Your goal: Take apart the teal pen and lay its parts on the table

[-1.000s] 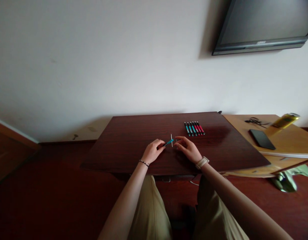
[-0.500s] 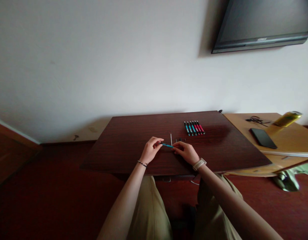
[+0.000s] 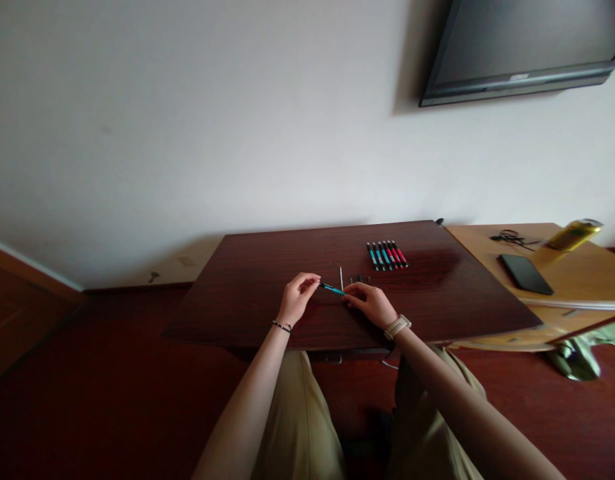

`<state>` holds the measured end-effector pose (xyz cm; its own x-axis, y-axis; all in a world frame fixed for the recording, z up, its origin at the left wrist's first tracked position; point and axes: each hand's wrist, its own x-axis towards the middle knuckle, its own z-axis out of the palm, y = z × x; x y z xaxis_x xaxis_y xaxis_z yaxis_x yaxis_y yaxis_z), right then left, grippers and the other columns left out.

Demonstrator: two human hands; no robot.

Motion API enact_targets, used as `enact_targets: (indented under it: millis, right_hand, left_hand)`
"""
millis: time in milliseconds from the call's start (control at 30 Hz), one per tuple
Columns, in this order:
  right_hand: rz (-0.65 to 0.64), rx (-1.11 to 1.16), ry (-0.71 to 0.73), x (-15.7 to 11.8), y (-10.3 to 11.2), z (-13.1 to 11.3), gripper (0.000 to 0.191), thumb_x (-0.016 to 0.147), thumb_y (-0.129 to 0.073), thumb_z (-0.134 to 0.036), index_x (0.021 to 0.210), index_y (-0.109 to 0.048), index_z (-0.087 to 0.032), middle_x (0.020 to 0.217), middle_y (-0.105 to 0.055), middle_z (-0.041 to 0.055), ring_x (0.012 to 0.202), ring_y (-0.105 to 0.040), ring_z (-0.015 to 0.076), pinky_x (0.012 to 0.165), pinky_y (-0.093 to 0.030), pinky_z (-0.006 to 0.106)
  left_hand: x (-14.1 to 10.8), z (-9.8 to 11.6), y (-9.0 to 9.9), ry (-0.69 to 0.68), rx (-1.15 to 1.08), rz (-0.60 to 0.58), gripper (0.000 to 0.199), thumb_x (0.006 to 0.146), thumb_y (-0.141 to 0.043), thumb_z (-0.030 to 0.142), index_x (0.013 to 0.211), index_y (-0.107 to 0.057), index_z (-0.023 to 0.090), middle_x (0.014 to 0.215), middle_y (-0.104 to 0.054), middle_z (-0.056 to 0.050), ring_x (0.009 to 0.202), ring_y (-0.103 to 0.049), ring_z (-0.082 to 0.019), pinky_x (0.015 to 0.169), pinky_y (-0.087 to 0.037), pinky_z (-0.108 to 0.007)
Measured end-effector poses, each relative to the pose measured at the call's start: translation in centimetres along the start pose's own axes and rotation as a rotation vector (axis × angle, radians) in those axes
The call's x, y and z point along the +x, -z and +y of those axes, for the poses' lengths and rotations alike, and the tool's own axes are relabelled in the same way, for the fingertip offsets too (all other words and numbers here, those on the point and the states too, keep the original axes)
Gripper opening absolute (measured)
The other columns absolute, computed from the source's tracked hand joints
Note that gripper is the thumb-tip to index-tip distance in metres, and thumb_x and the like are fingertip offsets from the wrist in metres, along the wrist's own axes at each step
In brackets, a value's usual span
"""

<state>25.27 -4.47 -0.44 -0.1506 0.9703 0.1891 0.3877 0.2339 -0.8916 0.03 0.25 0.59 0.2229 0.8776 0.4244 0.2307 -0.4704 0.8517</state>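
Both hands pinching one teal pen over the dark surface.

The left hand (image 3: pixel 294 301) and right hand (image 3: pixel 370 303) are each gripping an end of the pen (image 3: pixel 333 289), fingers (image 3: pixel 312 281) clenched on the tip end at left, the pen lying level between them just above the surface (image 3: pixel 247 293). It is looking light, stiff, smooth plastic, likely slippery, best held near its ends. Just beyond the fingers a thin white rod (image 3: pixel 342 277) and small dark parts (image 3: pixel 360 279) are lying; farther out, a pen row (image 3: pixel 387 255). No writing is readable.
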Motion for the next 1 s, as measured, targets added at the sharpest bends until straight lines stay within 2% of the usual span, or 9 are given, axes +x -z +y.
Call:
enact_targets:
  millis: [267, 500, 700, 1000]
  right_hand:
    - [-0.013, 0.018, 0.013, 0.06, -0.05, -0.07, 0.021, 0.093, -0.070, -0.040, 0.106, -0.075, -0.025, 0.089, -0.081, 0.0029, 0.080, -0.077, 0.0220, 0.080, -0.059, 0.034]
    - [-0.043, 0.037, 0.044, -0.01, -0.12, 0.05, 0.020, 0.095, -0.069, -0.040, 0.107, -0.073, -0.025, 0.090, -0.081, 0.0025, 0.081, -0.077, 0.0217, 0.078, -0.058, 0.033]
    - [-0.037, 0.032, 0.067, 0.05, -0.09, 0.21, 0.025, 0.092, -0.073, -0.042, 0.110, -0.074, -0.024, 0.095, -0.081, 0.0033, 0.087, -0.077, 0.0229, 0.082, -0.058, 0.034]
    - [-0.007, 0.006, 0.045, 0.07, -0.11, 0.37, 0.021, 0.094, -0.069, -0.042, 0.106, -0.074, -0.025, 0.090, -0.080, 0.0021, 0.080, -0.076, 0.0214, 0.077, -0.057, 0.033]
  left_hand:
    - [-0.14, 0.25, -0.28, 0.048, -0.161, -0.003, 0.023, 0.093, -0.073, 0.040, 0.105, -0.075, 0.019, 0.109, -0.076, -0.009, 0.091, -0.073, -0.020, 0.083, -0.061, -0.032]
    - [-0.16, 0.42, -0.39, 0.075, -0.247, 0.049, 0.023, 0.090, -0.076, 0.039, 0.101, -0.074, 0.018, 0.108, -0.076, -0.009, 0.096, -0.074, -0.021, 0.091, -0.063, -0.037]
    - [-0.15, -0.06, -0.50, 0.078, -0.264, 0.055, 0.023, 0.091, -0.076, 0.038, 0.102, -0.073, 0.018, 0.108, -0.075, -0.009, 0.096, -0.075, -0.021, 0.094, -0.063, -0.039]
    - [-0.09, -0.39, -0.34, 0.079, -0.272, 0.084, 0.024, 0.090, -0.076, 0.039, 0.103, -0.073, 0.019, 0.109, -0.075, -0.010, 0.098, -0.075, -0.022, 0.094, -0.063, -0.039]
